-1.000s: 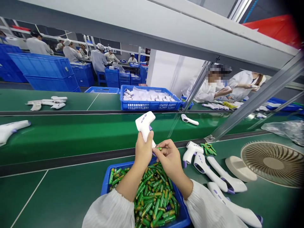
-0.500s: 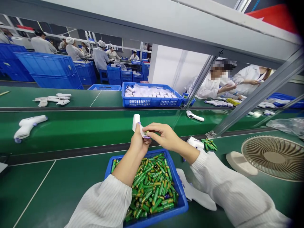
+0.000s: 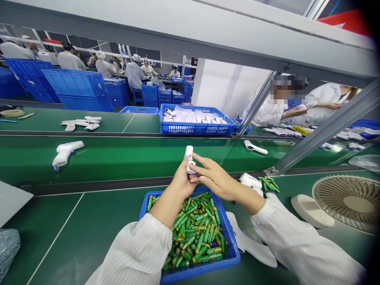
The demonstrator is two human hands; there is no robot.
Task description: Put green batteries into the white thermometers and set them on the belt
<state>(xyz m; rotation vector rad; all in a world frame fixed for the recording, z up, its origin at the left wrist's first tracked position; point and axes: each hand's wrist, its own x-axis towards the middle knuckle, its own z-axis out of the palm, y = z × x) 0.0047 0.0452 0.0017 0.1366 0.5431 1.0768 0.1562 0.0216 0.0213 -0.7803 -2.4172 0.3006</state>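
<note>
A white and purple handheld thermometer [image 3: 189, 152] stands up between my hands, above the far edge of a blue bin [image 3: 234, 253]. My left hand [image 3: 183, 180] is wrapped round its lower part. My right hand [image 3: 218, 180] touches it from the right with fingers apart and stretched out; nothing else shows in those fingers. Green and gold batteries [image 3: 198, 229] fill the bin under my wrists. Right of the bin, a white thermometer [image 3: 251, 243] lies partly under my right sleeve. Another thermometer [image 3: 250, 181] lies beside a small pile of batteries [image 3: 269, 183].
A green conveyor [image 3: 133, 158] crosses ahead, carrying a thermometer at left [image 3: 67, 152] and one at right [image 3: 255, 147]. Beyond stands a blue basket [image 3: 197, 128] of thermometers. A beige fan [image 3: 347, 202] is at right. A slanted metal post [image 3: 326, 122] rises there. Several people in white work behind.
The right hand's fingers have opened out from their pinch at the thermometer, and the battery seen there no longer shows. The thermometer is more upright. The view has shifted left; the left belt thermometer moved right.
</note>
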